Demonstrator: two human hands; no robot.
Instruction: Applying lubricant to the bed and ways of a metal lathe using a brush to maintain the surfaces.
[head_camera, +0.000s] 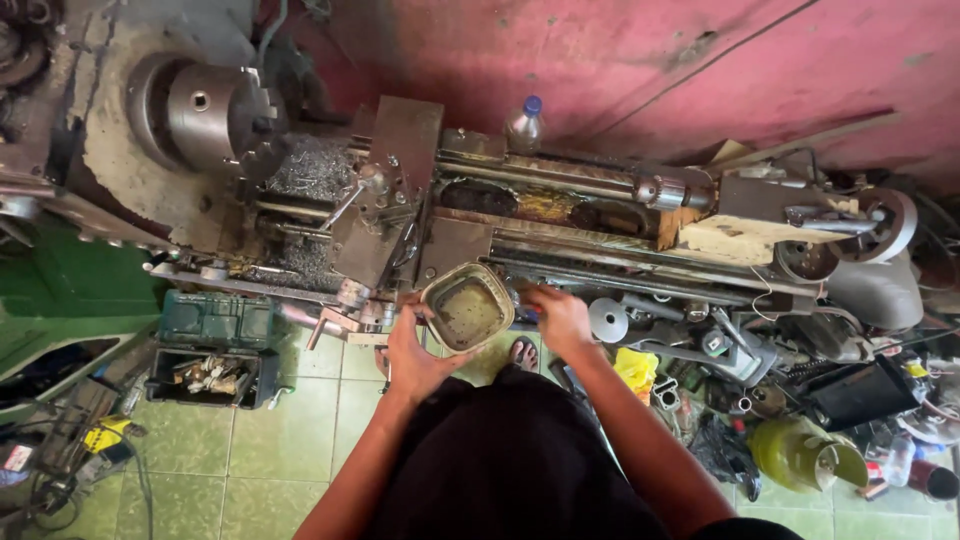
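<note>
Standing over the lathe, nearest first: person's dark clothes fill the bottom, one sandalled foot (522, 353) on the green tile floor (290, 430) betw. the arms. L hand (415, 350) has its grip closed on the near-left rim of a square metal tin (467, 307), thumb side up, holding it tilted a bit toward the body, prob. so the murky liquid inside stays put and can be seen. R hand (560, 318) sits just beside the tin's right edge, fingers curled down at the lathe's front rail; can't tell if it grips anything there or only rests.

Left of the legs: green toolbox (215, 320) w/ an open tray of bits below it. Right: heap of parts, yellow rag (637, 368), green-yellow jug (795, 452), all on the floor within reach.

Beyond the tin: carriage (395, 190) w/ swarf piled round it, a plastic bottle (523, 123) standing upright on the bed, chuck (205, 112) far left, tailstock (800, 225) far right. Pink wall (650, 60) behind.
</note>
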